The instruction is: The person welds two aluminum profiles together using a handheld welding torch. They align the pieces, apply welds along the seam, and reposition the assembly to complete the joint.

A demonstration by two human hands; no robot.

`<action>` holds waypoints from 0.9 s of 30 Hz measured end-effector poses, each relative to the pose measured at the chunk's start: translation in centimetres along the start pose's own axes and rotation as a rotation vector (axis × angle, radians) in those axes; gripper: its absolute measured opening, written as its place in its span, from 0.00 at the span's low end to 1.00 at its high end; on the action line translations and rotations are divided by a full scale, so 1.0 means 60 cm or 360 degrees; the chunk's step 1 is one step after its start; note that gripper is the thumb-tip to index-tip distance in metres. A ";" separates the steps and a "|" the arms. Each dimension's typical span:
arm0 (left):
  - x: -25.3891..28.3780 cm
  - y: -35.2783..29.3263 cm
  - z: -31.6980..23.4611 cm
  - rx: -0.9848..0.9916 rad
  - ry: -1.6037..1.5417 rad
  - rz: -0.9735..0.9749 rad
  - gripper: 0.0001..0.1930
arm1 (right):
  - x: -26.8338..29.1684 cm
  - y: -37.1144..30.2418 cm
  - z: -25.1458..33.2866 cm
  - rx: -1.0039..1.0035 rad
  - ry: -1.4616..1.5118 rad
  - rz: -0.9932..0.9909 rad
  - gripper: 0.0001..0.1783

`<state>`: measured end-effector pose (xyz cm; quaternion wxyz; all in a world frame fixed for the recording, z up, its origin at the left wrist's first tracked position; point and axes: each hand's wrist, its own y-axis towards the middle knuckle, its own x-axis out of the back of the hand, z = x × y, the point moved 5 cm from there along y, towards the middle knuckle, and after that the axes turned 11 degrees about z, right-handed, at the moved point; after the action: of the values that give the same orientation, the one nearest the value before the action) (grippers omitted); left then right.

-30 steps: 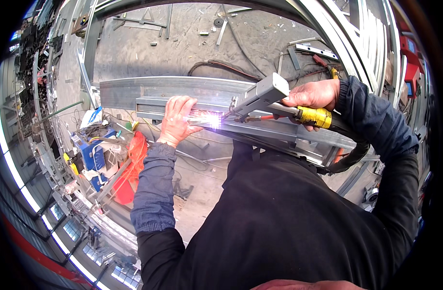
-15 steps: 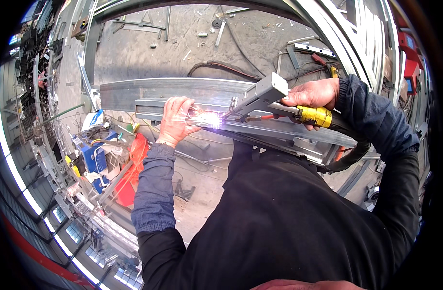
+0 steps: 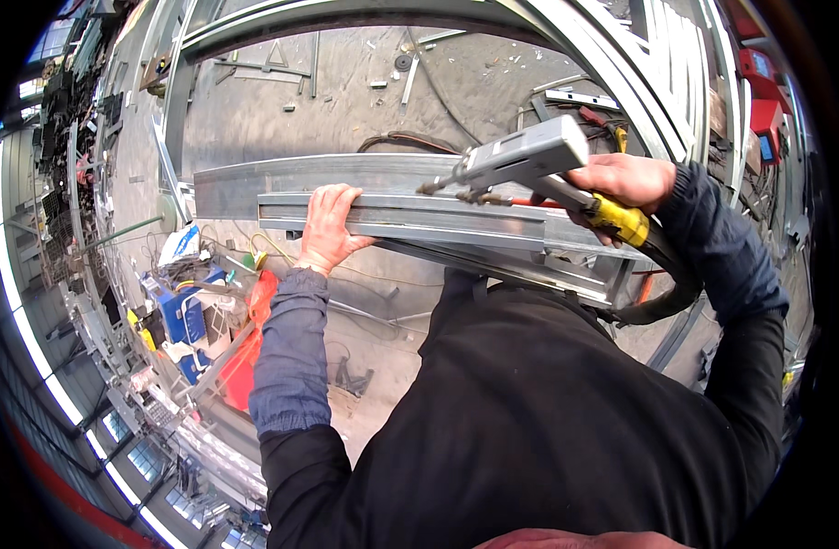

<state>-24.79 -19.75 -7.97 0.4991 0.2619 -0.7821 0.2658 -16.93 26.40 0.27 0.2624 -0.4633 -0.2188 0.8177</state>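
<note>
In my right hand (image 3: 625, 188) is a welding gun (image 3: 525, 157) with a grey box-shaped body, its fingers wrapped round the handle by the yellow band. The gun's tip points left and hangs just above the metal, with no sparks at it. My left hand (image 3: 328, 229) grips a long, straight steel profile (image 3: 438, 220) near its left end, fingers over the far edge and thumb along the near side. That profile lies against a wider, galvanized steel channel (image 3: 255, 178) behind it. A dark cable (image 3: 671, 297) loops from the gun back toward my right forearm.
Long steel bars (image 3: 671, 82) stand stacked at the far right. A blue machine (image 3: 182, 311) and an orange-red sheet (image 3: 259, 325) are on the left. Cables (image 3: 401, 137) and metal offcuts lie across the floor beyond the channel. Red boxes (image 3: 765, 133) sit at the right edge.
The bright arc and sparks beside my left hand have gone out. My right hand has drawn the welding gun slightly to the right and lifted its tip off the metal. The left hand keeps its grip.
</note>
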 end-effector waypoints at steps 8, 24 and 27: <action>0.014 0.001 -0.015 0.0128 -0.0080 0.0098 0.64 | -0.134 -0.137 -0.151 0.0695 -0.0115 -0.0581 0.35; -0.088 0.139 -0.311 -0.0087 0.0057 0.0151 0.39 | -0.274 -0.129 -0.314 0.0506 -0.0215 -0.0932 0.27; -0.084 0.138 -0.314 -0.0069 0.0050 0.0121 0.40 | -0.277 -0.125 -0.297 0.0445 -0.0219 -0.0878 0.26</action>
<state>-16.45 -0.25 -7.10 0.5064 0.2169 -0.7891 0.2718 7.49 23.67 7.02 0.5200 -0.2896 -0.2389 0.7673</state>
